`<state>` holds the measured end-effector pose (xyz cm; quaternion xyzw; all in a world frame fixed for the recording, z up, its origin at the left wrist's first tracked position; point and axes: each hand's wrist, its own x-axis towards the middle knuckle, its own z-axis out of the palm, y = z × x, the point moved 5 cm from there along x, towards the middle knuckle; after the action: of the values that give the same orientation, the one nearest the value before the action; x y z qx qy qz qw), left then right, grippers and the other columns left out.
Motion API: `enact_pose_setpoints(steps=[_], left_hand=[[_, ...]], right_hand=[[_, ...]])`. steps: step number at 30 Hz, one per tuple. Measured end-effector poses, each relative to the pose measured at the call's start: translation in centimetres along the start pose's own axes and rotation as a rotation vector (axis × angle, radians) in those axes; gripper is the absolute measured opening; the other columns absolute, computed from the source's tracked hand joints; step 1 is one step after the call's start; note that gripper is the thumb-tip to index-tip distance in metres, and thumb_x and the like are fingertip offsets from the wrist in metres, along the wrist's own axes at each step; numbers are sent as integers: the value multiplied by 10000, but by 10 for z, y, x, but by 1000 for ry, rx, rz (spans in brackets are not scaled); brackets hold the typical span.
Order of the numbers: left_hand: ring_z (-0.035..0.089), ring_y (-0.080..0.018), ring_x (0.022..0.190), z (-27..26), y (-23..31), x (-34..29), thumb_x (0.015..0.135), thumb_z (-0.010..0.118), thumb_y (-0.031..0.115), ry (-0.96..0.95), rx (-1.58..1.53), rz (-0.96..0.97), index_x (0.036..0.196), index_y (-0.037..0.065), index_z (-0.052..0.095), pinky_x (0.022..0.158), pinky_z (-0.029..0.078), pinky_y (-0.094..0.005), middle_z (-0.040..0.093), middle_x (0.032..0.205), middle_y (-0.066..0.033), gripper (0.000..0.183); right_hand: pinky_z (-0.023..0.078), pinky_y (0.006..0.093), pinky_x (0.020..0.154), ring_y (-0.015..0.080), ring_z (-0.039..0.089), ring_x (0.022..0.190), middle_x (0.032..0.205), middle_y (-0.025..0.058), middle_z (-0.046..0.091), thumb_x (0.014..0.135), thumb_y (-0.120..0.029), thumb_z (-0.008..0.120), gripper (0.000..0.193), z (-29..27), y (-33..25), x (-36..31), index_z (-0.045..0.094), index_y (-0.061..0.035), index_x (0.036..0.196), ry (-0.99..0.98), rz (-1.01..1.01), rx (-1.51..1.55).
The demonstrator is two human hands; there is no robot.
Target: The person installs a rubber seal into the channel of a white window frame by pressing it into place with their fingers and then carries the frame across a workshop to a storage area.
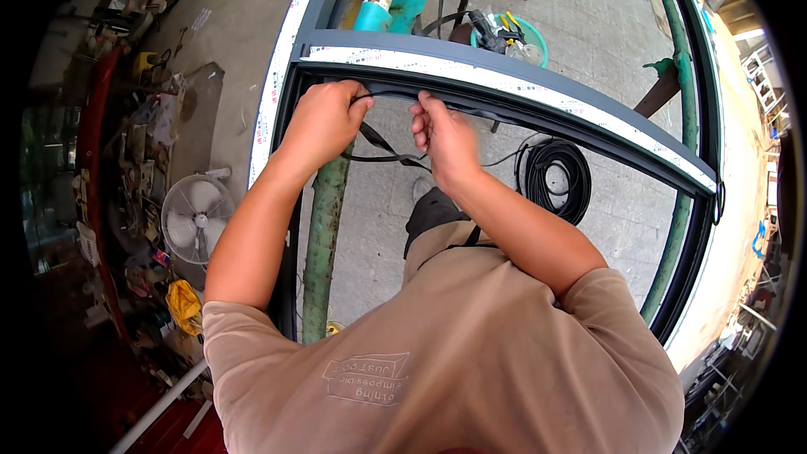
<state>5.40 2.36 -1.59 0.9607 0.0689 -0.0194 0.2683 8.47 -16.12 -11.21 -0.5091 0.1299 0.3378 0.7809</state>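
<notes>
1. Here, left hand [326,124] pinches thin black strip [392,94] toward eleven o'clock.
2. Right hand [447,139] pinches it toward one.
3. Strip spans twelve, beside crossbar [504,84]; black coil [578,178] toward three.

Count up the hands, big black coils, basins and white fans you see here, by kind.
Hands (left hand, right hand): 2
Big black coil: 1
Turquoise basin: 1
White fan: 1
Total: 5
</notes>
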Motion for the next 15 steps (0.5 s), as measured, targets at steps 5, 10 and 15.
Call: enact_pose_setpoints(steps=[5,10,15], left_hand=[[761,-383,842,1,-5,0,952,776,177,59,-52,22,1027,-53,765,772,574,-443,764,895,-228,242],[750,-353,790,-1,-6,-2,941,792,188,-25,-56,-65,1031,-55,764,741,568,-424,756,865,-216,260],[734,-343,757,-4,-1,-2,941,795,190,-12,-67,-44,1020,-48,760,717,555,-418,746,847,-216,253]], right_hand=[[386,262,580,100,495,615,736,2,605,1047,-372,689,353,19,9,12,677,-59,884,-17,-7,17],[392,262,589,103,499,631,740,-3,600,1049,-370,689,342,18,10,14,672,-68,890,-7,-49,-8],[402,275,602,110,512,633,741,7,605,1060,-362,666,338,16,9,15,678,-56,917,-43,-46,1]])
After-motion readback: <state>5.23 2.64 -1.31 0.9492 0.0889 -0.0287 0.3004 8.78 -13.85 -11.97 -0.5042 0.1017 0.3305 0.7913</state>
